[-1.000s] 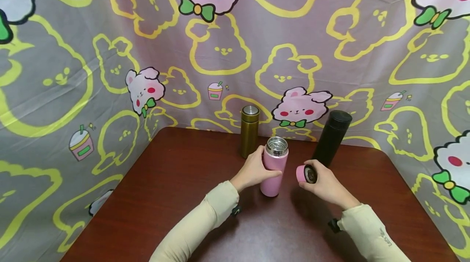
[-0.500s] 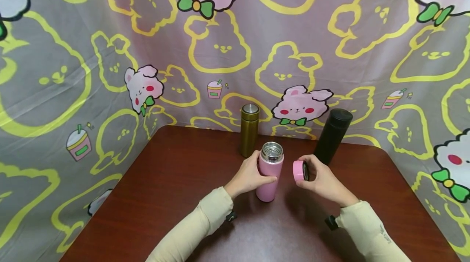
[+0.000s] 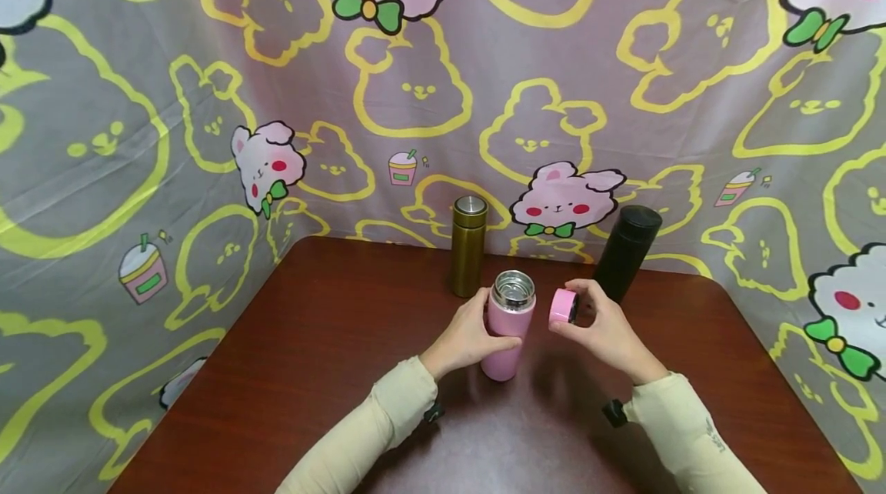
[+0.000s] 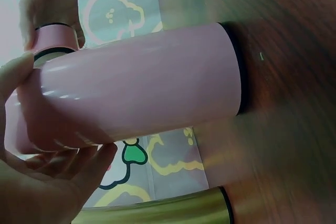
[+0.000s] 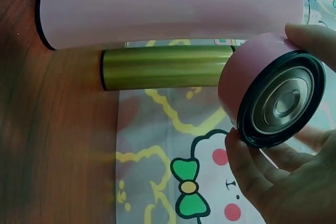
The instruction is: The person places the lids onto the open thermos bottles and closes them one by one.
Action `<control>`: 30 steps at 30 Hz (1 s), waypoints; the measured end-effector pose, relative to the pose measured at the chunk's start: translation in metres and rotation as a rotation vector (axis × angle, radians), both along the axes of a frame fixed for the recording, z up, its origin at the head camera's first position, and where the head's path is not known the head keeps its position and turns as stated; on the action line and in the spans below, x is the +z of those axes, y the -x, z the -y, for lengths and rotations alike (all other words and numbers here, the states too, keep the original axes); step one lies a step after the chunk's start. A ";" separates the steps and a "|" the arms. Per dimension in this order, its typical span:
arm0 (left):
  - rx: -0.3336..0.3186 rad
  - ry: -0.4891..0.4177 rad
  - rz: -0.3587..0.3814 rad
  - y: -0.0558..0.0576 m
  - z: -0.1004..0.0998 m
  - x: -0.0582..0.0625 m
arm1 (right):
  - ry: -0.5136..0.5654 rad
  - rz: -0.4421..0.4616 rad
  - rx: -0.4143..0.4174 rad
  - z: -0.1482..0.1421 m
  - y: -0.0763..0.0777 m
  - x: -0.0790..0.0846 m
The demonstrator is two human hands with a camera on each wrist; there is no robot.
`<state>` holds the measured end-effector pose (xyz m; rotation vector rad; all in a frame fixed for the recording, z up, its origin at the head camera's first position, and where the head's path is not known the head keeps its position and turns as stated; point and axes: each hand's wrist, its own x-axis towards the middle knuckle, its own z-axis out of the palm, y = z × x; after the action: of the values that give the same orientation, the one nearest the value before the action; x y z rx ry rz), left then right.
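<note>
A pink thermos bottle (image 3: 504, 352) stands on the table with its steel mouth uncovered. My left hand (image 3: 467, 338) grips its upper body, thumb across the front; in the left wrist view the fingers curl round the pink wall (image 4: 142, 82). To the right of the mouth, apart from it, my right hand (image 3: 611, 328) pinches the pink lid (image 3: 564, 306) by its rim. The lid is tilted on its side. In the right wrist view its dark-ringed underside (image 5: 283, 103) with a metal centre faces the camera.
A gold thermos (image 3: 468, 252) stands behind the pink bottle, its lid on. At the back right is a black thermos (image 3: 626, 252), partly behind my right hand. The brown table (image 3: 332, 325) ends at a patterned cloth backdrop (image 3: 429, 155).
My left hand and the bottle have shifted slightly left and toward me. The right hand has raised the lid a little and turned it, so its underside faces away from the head view.
</note>
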<state>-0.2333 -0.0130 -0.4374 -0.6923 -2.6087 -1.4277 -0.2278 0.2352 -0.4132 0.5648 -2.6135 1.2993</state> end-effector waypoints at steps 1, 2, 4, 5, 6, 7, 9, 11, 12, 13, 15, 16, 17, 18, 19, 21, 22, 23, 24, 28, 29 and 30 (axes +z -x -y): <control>-0.008 -0.006 -0.002 0.000 0.001 0.000 | 0.005 -0.008 0.008 0.000 0.001 0.001; -0.017 -0.007 -0.001 0.000 0.001 0.001 | 0.012 -0.018 0.021 -0.001 0.001 0.002; -0.035 -0.011 0.001 0.001 0.002 0.002 | 0.017 -0.046 0.041 -0.001 0.002 0.004; -0.040 -0.011 0.002 0.001 0.003 0.003 | 0.015 -0.060 0.050 -0.001 0.003 0.005; -0.044 -0.012 0.006 0.001 0.003 0.003 | 0.013 -0.073 0.059 -0.002 0.003 0.005; -0.047 -0.011 0.009 0.001 0.004 0.004 | 0.014 -0.085 0.067 -0.002 0.004 0.006; -0.053 -0.012 0.021 0.002 0.005 0.004 | 0.014 -0.103 0.080 -0.002 0.004 0.007; -0.056 -0.014 0.031 0.002 0.005 0.004 | 0.021 -0.105 0.089 -0.001 0.005 0.008; -0.057 -0.015 0.035 0.003 0.005 0.003 | 0.029 -0.103 0.093 -0.001 0.005 0.009; -0.058 -0.014 0.039 0.003 0.006 0.003 | 0.035 -0.100 0.092 0.000 0.004 0.009; -0.060 -0.016 0.040 0.003 0.006 0.002 | 0.046 -0.083 0.082 0.001 0.004 0.010; -0.060 -0.017 0.038 0.003 0.006 0.001 | 0.050 -0.071 0.074 0.001 0.004 0.010; -0.060 -0.017 0.039 0.002 0.006 0.001 | 0.057 -0.058 0.065 0.002 0.003 0.011; -0.061 -0.021 0.037 0.002 0.006 0.001 | 0.062 -0.045 0.054 0.002 0.003 0.011; -0.062 -0.022 0.031 0.002 0.006 0.000 | 0.069 -0.030 0.043 0.002 0.003 0.012; -0.065 -0.027 0.023 0.002 0.006 -0.001 | 0.078 -0.011 0.029 0.003 0.002 0.013; -0.066 -0.030 0.022 0.002 0.006 -0.001 | 0.084 -0.004 0.027 0.003 0.002 0.014; -0.068 -0.033 0.020 0.002 0.006 -0.001 | 0.091 0.000 0.028 0.003 0.002 0.015; -0.071 -0.035 0.016 0.003 0.006 -0.002 | 0.095 0.002 0.031 0.003 0.002 0.015; -0.086 -0.046 0.035 0.003 0.007 -0.002 | 0.099 0.009 0.063 0.003 0.002 0.017; -0.089 -0.046 0.040 0.004 0.008 -0.002 | 0.098 0.009 0.071 0.002 0.002 0.018; -0.091 -0.044 0.044 0.004 0.008 -0.002 | 0.098 0.010 0.079 0.002 0.002 0.019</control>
<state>-0.2373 -0.0208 -0.4396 -0.7921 -2.6012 -1.5374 -0.2300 0.2336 -0.3947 0.6526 -2.5422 1.4483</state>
